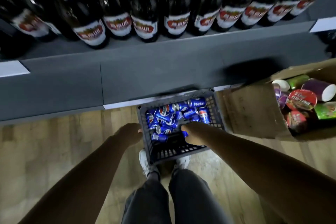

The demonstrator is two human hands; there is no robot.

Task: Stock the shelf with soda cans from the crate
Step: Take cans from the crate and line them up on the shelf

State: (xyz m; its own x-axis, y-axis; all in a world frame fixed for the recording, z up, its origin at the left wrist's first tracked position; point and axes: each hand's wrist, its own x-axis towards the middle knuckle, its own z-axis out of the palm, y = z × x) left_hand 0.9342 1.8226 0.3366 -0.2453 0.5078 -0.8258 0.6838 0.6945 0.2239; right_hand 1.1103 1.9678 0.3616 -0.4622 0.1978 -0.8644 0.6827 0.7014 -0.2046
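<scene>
One can is clamped in the right grip inside the crate; left grip unclear, carton alongside.

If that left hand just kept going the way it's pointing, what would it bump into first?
Probably the left wall of the crate; the left hand points at it from just outside, perhaps already touching. The soda cans lie beyond.

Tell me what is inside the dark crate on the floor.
The crate holds blue soda cans lying jumbled, and the right hand gripping one can. Anything beneath the pile is covered.
</scene>
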